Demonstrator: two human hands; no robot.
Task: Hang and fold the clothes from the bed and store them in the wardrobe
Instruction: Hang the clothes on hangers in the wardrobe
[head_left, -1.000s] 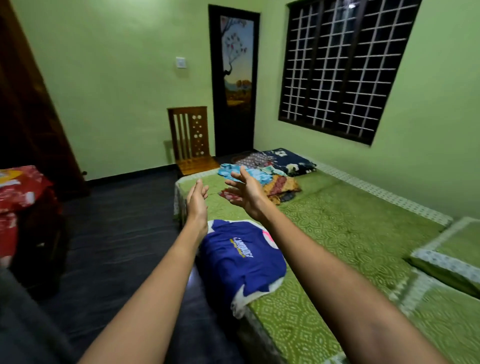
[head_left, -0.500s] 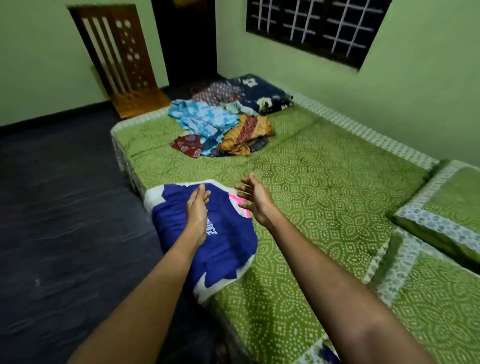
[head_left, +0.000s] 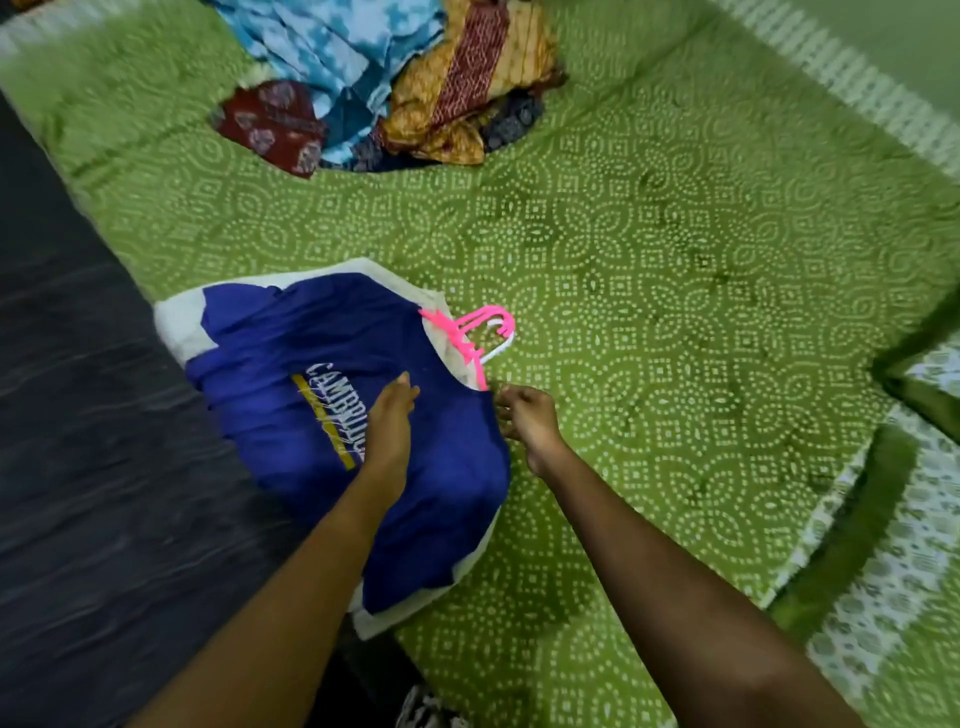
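A blue T-shirt (head_left: 291, 364) with white sleeves and white lettering lies at the bed's left edge. Pink hangers (head_left: 475, 332) stick out at its neck, with a white one under them. My left hand (head_left: 389, 415) lies flat on the shirt's chest, fingers straight. My right hand (head_left: 524, 415) hovers just right of the shirt's shoulder, below the hangers, with its fingers loosely curled and nothing in them. A heap of clothes (head_left: 384, 78) in light blue, mustard and maroon lies at the far end of the bed.
The green dotted bedsheet (head_left: 649, 260) covers the bed. A green pillow (head_left: 924, 384) sits at the right edge. Dark floor (head_left: 78, 467) runs along the left of the bed. Part of a patterned shoe or cloth (head_left: 431, 709) shows at the bottom.
The view has tilted down onto the bed. Both hands have dropped from mid-air to the blue shirt; my left hand now rests on it and my right is beside the hangers.
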